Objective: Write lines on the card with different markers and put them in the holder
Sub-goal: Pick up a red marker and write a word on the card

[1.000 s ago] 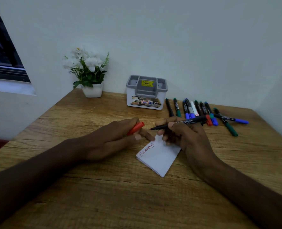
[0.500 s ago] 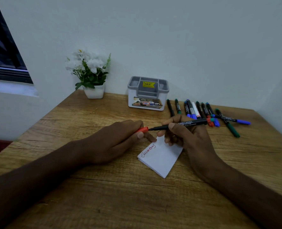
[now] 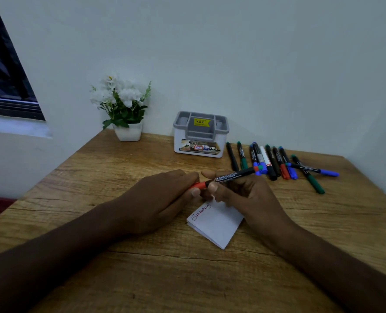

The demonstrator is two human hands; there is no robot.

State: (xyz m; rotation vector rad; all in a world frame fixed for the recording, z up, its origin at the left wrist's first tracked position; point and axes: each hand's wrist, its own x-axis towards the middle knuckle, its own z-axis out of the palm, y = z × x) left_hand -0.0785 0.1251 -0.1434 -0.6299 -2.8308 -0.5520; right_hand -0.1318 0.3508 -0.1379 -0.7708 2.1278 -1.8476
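A white folded card (image 3: 219,222) lies on the wooden table (image 3: 142,279), with a red scribbled line near its upper left edge. My right hand (image 3: 244,195) grips the black barrel of a red marker (image 3: 230,176) just above the card. My left hand (image 3: 162,197) pinches the marker's red cap (image 3: 198,185), which sits on the tip end. A grey and white holder (image 3: 201,134) stands at the back of the table, against the wall. Several capped markers (image 3: 275,162) in black, green, blue and red lie in a row to the holder's right.
A white pot of white flowers (image 3: 124,109) stands at the back left by the wall. A dark window (image 3: 4,71) is at the far left. The table ends at the wall behind and to the right.
The red cap in my left hand has come together with the marker's tip; a second ago they were apart. Both hands stayed above the card.
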